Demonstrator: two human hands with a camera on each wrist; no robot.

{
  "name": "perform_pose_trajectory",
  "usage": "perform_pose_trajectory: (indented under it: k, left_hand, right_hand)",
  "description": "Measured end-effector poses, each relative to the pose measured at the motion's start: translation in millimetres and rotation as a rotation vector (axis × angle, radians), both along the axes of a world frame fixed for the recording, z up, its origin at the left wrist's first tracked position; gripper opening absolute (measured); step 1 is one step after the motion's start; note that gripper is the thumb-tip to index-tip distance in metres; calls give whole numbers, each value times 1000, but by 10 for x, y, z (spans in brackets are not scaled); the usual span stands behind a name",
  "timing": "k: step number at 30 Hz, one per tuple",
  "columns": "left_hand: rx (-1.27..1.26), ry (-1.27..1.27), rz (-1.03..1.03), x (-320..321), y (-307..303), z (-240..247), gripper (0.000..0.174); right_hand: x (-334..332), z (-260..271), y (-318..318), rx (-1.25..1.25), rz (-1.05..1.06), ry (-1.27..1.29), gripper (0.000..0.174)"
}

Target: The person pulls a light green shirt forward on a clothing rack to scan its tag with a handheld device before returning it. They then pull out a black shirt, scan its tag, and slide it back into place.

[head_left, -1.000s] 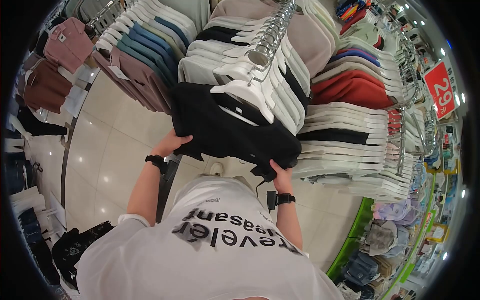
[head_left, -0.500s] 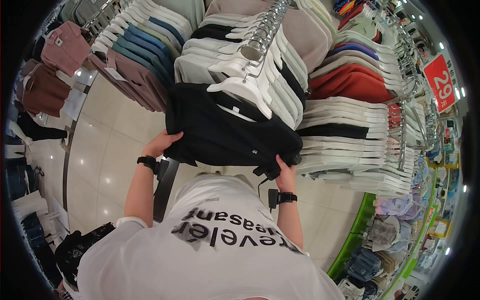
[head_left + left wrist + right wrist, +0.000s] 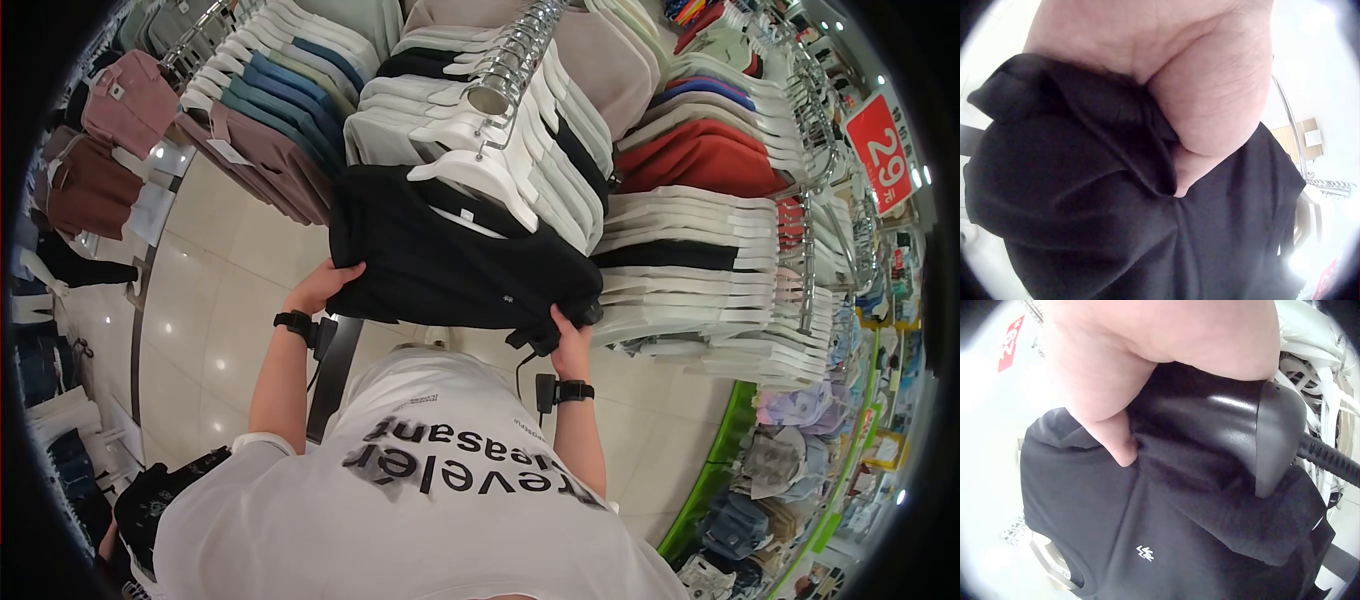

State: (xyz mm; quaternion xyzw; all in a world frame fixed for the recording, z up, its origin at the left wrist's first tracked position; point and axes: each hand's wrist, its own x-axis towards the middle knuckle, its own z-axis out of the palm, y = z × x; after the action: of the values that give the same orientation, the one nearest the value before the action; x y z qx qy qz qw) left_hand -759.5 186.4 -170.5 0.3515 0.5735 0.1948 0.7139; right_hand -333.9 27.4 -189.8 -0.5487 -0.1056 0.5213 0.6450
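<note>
A black T-shirt (image 3: pixel 440 260) with a small white chest logo hangs on a white hanger (image 3: pixel 480 180) at the front end of a chrome rail. My left hand (image 3: pixel 322 287) pinches its cloth at the left side; in the left wrist view the thumb (image 3: pixel 1194 172) presses into a fold and the other fingers are hidden. At the opposite side my right hand (image 3: pixel 571 345) grips a glossy black handheld device (image 3: pixel 1210 412) with a grey end and a ribbed cord (image 3: pixel 1329 461). The right thumb (image 3: pixel 1116 444) presses on the shirt. Between both hands the front is spread out.
White and grey shirts (image 3: pixel 400 105) crowd the rail (image 3: pixel 510 65) behind. Mauve and teal tops (image 3: pixel 265 165) hang to the left, red and white ones to the right. A dark post (image 3: pixel 335 375) stands by my left forearm. A red price sign (image 3: pixel 882 155) is at far right.
My left hand has shifted slightly left and the shirt front has been pulled flatter, showing the logo clearly. The right hand still holds the device and has moved slightly up and right.
</note>
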Motion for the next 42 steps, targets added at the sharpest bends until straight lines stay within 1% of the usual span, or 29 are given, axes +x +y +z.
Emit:
perform_pose_trajectory:
  k: [4, 9, 11, 14, 17, 21, 24, 26, 29, 32, 33, 35, 36, 38, 39, 40, 42]
  left_hand:
    - [-2, -9, 9, -11, -39, 40, 50]
    - [20, -32, 38, -39, -111, 30, 50]
    - [13, -48, 30, -48, -126, 36, 50]
    - [32, 4, 50, -19, -168, 92, 50]
    - [42, -29, 59, -35, -192, 109, 50]
    - [18, -31, 58, -109, -163, 110, 50]
    - [3, -72, 94, -117, -136, 155, 52]
    - [-6, -80, 160, -66, -123, 257, 56]
    - [7, -100, 207, -49, -90, 170, 59]
    - [-7, -92, 230, -2, -78, 190, 63]
    - [-8, -92, 228, 21, -85, 233, 63]
    - [26, 2, 146, 45, -107, 330, 58]
    - [28, 4, 150, 3, -118, 263, 58]
    - [171, -8, -5, -107, -141, 70, 49]
    - [168, -9, 12, -103, -153, 109, 41]
    - [172, -6, 20, -126, -156, 80, 41]
    - [262, 139, -56, -134, -167, 34, 39]
  right_hand:
    - [-20, 7, -42, 7, -11, -13, 51]
    - [-21, -15, -47, 13, 24, -28, 50]
    - [-38, -12, -41, 25, -31, -2, 46]
    - [-56, 29, -41, 34, -33, -19, 47]
    - [-44, 73, -56, 5, 4, -29, 50]
    - [-20, 114, -81, 10, 1, -9, 50]
    - [-22, 206, -99, 21, 2, 29, 50]
    - [-39, 280, -96, 16, 8, 22, 50]
    - [1, 281, -91, 8, 49, 37, 51]
    - [-25, 337, -86, 7, 57, 29, 50]
    - [-28, 329, -95, 6, 55, 30, 50]
    - [-42, 296, -103, -6, 51, -13, 50]
    - [-46, 270, -115, -4, 55, -10, 50]
    - [-16, 196, -160, -20, 130, -159, 54]
    - [-13, 160, -163, -13, 122, -159, 57]
    - [-6, 129, -174, -9, 129, -157, 57]
    - [7, 86, -196, -18, 122, -177, 54]
